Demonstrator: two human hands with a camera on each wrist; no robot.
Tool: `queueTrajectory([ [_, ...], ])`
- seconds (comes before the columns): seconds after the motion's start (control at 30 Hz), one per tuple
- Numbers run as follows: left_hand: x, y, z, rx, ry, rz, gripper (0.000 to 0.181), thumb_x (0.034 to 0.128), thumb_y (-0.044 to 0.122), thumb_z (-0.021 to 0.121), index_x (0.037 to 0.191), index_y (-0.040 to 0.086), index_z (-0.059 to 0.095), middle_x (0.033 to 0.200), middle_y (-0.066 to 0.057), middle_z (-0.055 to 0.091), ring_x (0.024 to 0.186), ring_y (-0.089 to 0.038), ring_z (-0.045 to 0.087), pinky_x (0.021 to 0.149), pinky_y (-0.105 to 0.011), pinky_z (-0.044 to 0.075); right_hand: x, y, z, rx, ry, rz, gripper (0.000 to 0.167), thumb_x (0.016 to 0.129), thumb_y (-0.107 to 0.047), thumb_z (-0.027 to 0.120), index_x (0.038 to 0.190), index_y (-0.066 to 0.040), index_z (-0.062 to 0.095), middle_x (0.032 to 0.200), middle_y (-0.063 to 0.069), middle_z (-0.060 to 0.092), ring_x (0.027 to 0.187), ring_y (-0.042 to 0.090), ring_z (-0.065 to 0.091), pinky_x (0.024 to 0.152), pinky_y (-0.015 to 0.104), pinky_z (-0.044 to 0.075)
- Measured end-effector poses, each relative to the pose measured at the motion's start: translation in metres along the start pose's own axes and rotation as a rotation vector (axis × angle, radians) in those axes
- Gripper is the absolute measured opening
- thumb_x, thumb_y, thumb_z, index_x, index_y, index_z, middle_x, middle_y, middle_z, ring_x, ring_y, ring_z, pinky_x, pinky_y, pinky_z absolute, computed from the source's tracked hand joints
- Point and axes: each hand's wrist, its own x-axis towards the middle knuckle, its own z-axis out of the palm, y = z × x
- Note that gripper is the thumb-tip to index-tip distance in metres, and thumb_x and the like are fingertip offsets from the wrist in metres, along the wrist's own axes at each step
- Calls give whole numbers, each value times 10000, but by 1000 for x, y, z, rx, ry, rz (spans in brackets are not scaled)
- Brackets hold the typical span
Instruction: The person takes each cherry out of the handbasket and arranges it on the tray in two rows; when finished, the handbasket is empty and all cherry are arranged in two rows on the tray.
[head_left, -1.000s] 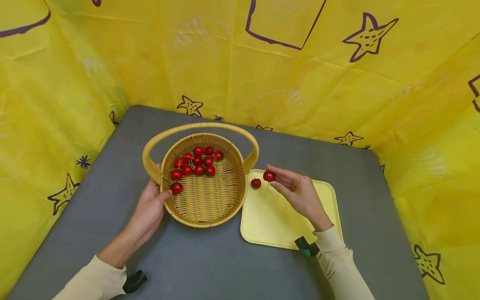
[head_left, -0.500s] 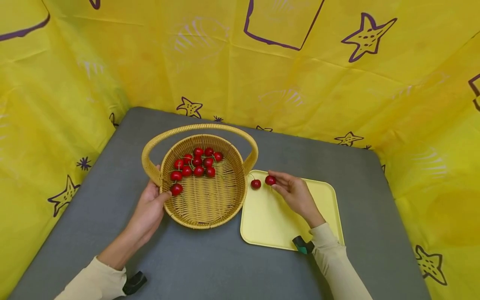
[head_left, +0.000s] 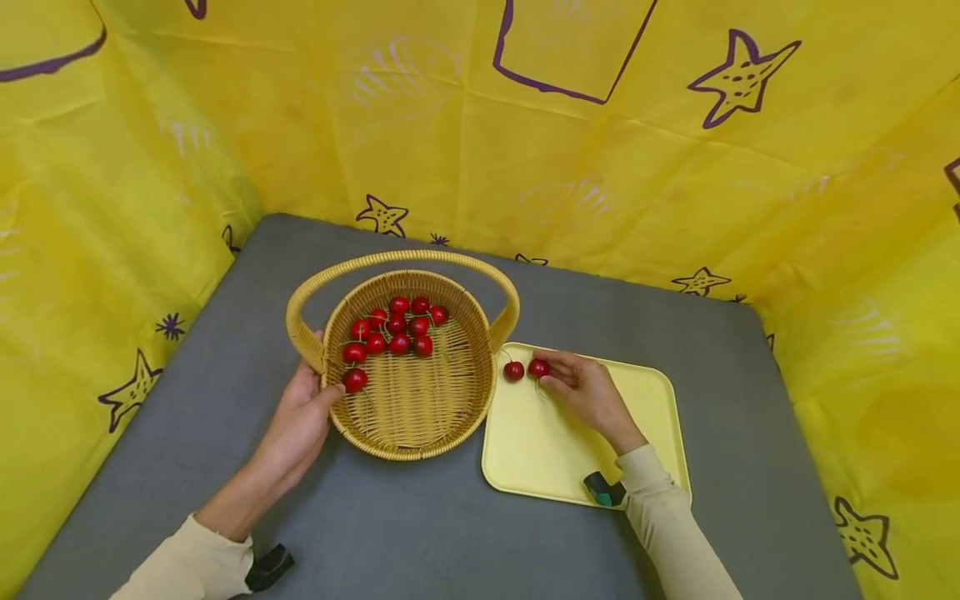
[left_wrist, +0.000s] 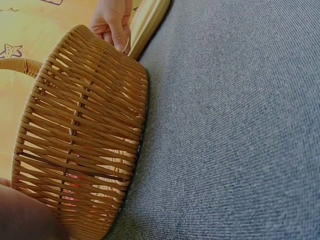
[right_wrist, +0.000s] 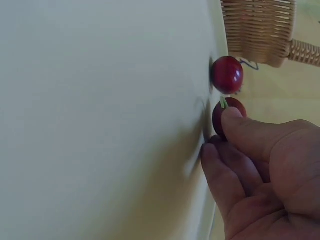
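Note:
My left hand point(head_left: 298, 408) grips the left rim of a round wicker basket point(head_left: 412, 408), its thumb over the edge beside a cherry point(head_left: 355, 381). More red cherries point(head_left: 399, 343), several in all, lie bunched toward the basket's back left. Over the pale yellow tray point(head_left: 540, 450), my right hand point(head_left: 588, 392) pinches a cherry point(head_left: 537, 367) between thumb and fingers. A second cherry point(right_wrist: 227, 75) sits on the tray close beside the held one, apart from my fingers. In the left wrist view the basket's woven side point(left_wrist: 85, 125) hides most of its contents.
The basket's arched handle point(head_left: 405, 256) rises over its far side. Basket and tray stand side by side on a grey cloth-covered table point(head_left: 390, 533). Yellow patterned fabric point(head_left: 465, 150) hangs round the back and sides.
My right hand has lowered the pinched cherry toward the tray, near the other cherry there. My left hand and the basket stay in place.

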Motion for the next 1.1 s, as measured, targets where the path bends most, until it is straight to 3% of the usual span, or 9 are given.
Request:
queueTrajectory([
  [0.8, -1, -3, 1, -10, 6, 9, 830, 1055, -94, 325, 1686, 158, -151, 1773, -22, -66, 1601, -172, 2, 1282, -335, 125, -2, -2, -4, -28, -34, -48, 461, 954, 4, 755, 1406, -5, 665, 1349, 152, 708, 1215, 291, 702, 958, 333, 569],
  [1.1, 1, -3, 0, -17, 7, 16, 830, 1054, -99, 326, 1684, 146, -155, 1773, -31, -85, 1607, -191, 0, 1291, -398, 94, -3, -7, -11, -82, -46, -44, 476, 963, -27, 757, 1427, -10, 649, 1391, 160, 682, 1235, 313, 689, 982, 394, 561],
])
